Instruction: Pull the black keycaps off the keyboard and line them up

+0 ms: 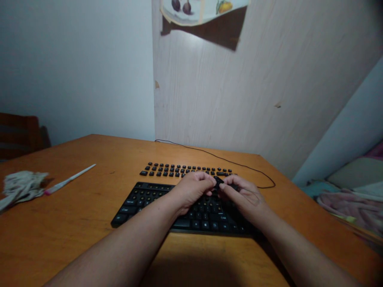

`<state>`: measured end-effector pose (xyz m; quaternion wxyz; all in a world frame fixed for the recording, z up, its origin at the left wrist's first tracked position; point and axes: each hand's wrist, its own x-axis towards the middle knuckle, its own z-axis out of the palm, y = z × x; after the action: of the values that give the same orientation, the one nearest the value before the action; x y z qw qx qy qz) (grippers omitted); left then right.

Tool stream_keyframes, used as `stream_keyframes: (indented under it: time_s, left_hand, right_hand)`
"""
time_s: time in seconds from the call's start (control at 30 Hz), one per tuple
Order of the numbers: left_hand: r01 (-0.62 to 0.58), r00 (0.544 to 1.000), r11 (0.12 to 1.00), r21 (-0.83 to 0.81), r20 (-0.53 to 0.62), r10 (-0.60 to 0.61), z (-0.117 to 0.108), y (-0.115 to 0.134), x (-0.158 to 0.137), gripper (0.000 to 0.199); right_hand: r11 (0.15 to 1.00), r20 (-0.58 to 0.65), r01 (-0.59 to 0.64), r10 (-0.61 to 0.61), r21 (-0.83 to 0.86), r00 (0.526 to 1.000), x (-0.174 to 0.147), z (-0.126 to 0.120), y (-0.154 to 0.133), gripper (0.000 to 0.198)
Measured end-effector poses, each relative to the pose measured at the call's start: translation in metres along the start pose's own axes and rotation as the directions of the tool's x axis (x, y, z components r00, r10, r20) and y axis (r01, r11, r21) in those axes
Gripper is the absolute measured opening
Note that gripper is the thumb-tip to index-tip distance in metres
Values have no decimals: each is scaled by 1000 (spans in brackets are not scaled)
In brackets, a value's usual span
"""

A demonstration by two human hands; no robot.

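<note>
A black keyboard (182, 223) lies on the table in front of me, with several of its upper keys taken off and small stems showing. Over its right half, a small black keycap (218, 180) is held between the fingertips of both hands. My left hand (194, 187) is closed in a pinch at the keycap's left side. On the other side, my right hand (243, 195) pinches it between thumb and fingers. Behind the keyboard, loose black keycaps (171, 169) are laid out in rows, partly hidden by my hands.
A thin black cable (209, 152) runs along the back of the wooden table (74, 239) and curls at the right. To the left lie a crumpled pale cloth (25, 185) and a white, thin-handled brush-like tool (72, 178). A wooden chair (19, 133) stands beyond the left edge.
</note>
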<state>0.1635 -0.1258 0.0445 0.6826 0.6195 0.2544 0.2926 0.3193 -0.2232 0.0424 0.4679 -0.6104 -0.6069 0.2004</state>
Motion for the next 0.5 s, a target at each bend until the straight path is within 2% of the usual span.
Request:
stream_keyframes:
  time_s: [0.13,0.23,0.33,0.43,0.5]
  left_hand:
    - [4,999,1000,-2,-44,-4,2,1,-1,9]
    - [32,998,996,-79,-42,-35,5,1,-2,9]
    - [134,990,967,-218,-22,-142,8,2,-3,9]
    - [224,971,917,-330,-1,-238,9,2,-4,20]
    - [255,962,883,-394,12,-273,10,1,-4,21]
  right_hand:
    - [1000,-21,3,-3,-20,1000,0,2,2,19]
    - [993,-69,41,-48,-109,996,0,5,4,18]
    - [961,-108,155,-183,-231,977,-1,7,5,14]
    - [898,-73,282,-323,-338,943,-1,7,3,8]
    - [870,-39,330,-368,-367,929,-1,5,1,8]
